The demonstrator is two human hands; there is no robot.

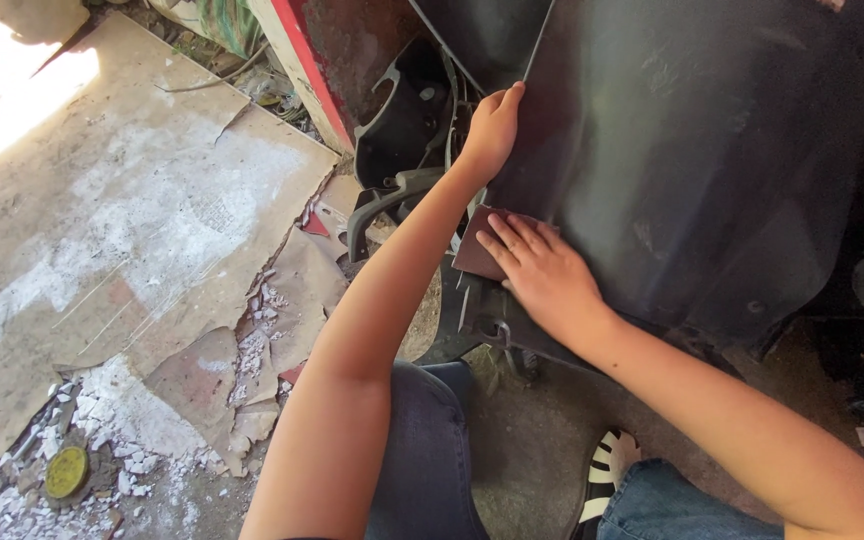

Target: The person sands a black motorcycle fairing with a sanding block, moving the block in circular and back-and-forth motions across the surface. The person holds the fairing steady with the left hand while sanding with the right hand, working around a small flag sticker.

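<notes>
Sandpaper [479,250], a small brown-red sheet, lies flat on the dark body panel [692,150], pressed under the spread fingers of your right hand [542,275]. At 11 o'clock from it, your left hand [493,125] grips the panel's edge.

Reddish-brown sandpaper sheet [476,250] lies flat against dark, dusty panel [692,150].

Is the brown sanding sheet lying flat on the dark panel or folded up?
Flat, as far as shows: the sanding sheet lies spread against the dark panel under the right hand fingers; its covered part cannot be judged.
</notes>
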